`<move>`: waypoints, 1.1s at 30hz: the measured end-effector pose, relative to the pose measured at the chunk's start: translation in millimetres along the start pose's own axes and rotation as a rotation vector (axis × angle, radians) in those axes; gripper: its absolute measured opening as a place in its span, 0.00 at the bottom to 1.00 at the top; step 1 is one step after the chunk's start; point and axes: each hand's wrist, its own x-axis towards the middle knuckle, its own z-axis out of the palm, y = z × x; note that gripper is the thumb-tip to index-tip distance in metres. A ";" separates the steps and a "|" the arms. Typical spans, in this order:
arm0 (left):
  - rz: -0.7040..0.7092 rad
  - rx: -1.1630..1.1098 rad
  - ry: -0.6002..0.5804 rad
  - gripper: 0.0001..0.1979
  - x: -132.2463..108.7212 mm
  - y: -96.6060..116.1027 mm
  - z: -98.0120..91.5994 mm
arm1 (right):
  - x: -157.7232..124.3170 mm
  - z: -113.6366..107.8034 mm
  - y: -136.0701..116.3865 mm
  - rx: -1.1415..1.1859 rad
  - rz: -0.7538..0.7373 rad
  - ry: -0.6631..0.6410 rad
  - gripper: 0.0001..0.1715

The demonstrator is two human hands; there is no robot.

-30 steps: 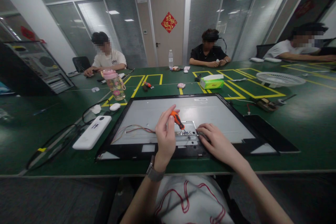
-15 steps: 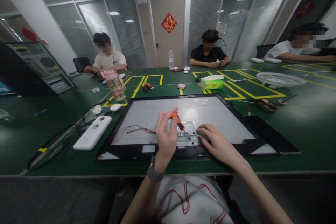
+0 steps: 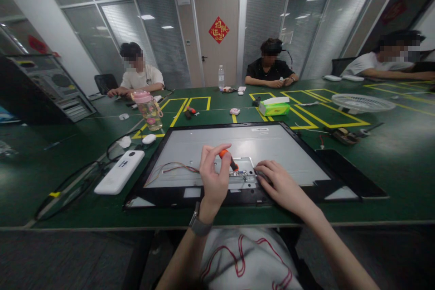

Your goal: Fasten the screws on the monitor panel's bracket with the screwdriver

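My left hand (image 3: 215, 174), with a watch on its wrist, is closed on an orange and black screwdriver (image 3: 234, 166). The screwdriver leans, its tip down at a small circuit board (image 3: 243, 174) in a metal recess. That recess is in the back of a flat display panel (image 3: 285, 145) lying on the table in front of me. My right hand (image 3: 277, 181) rests on the panel just right of the board, fingers loosely spread and bent; whatever lies under the fingertips is hard to see. Thin coloured wires (image 3: 180, 165) run across the panel left of my left hand.
On the left are a white power bank (image 3: 119, 172), black cables (image 3: 73, 190) and a pink-lidded bottle (image 3: 147, 111). A green tissue pack (image 3: 274, 106) stands beyond the panel. A black slab (image 3: 353, 172) and a hand tool (image 3: 345, 136) lie right. Several people sit across the table.
My left hand has shifted slightly left, and the screwdriver's handle has tilted a little further left with it. My right hand stays in place. A co-worker's hand at the far left has moved slightly.
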 end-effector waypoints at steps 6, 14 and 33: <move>0.020 0.001 0.074 0.03 1.3 -1.3 3.0 | -0.1 1.1 1.1 -0.002 -0.006 -0.001 0.13; 0.001 0.001 0.008 0.09 1.1 -1.4 2.3 | 0.1 0.4 0.5 -0.001 -0.009 0.010 0.14; -0.028 -0.051 0.026 0.07 3.3 -0.7 2.2 | -0.5 1.2 2.7 -0.002 -0.007 0.004 0.14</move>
